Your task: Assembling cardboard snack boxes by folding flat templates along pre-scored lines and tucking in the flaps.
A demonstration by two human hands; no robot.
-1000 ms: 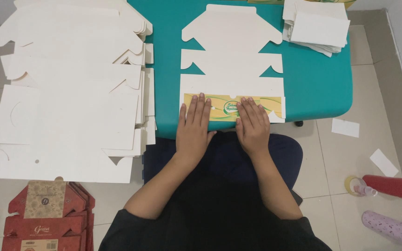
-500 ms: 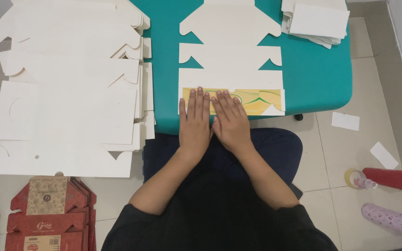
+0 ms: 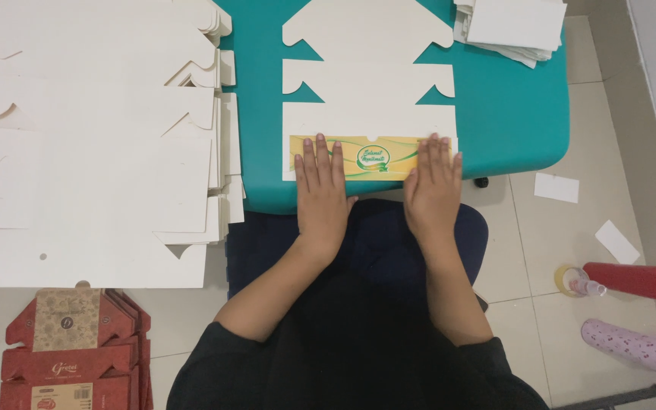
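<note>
We had slid our right hand [image 3: 434,190] outward from beside our left hand [image 3: 322,186], both flat and open, gripping nothing, pressing the yellow folded flap [image 3: 370,157] of the white carton blank [image 3: 368,91] at the teal counter [image 3: 510,114] edge.

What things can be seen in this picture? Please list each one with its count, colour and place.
flat box blank: one, white, on the table, under both hands
printed flap: one, yellow and green, at the blank's near edge
table: one, teal, top centre
stack of blanks: one, white, left
folded cartons: several, red, bottom left
paper stack: one, white, table's top right corner
bottle: one, red, floor right
left hand: flat on the flap
right hand: flat on the flap
</note>
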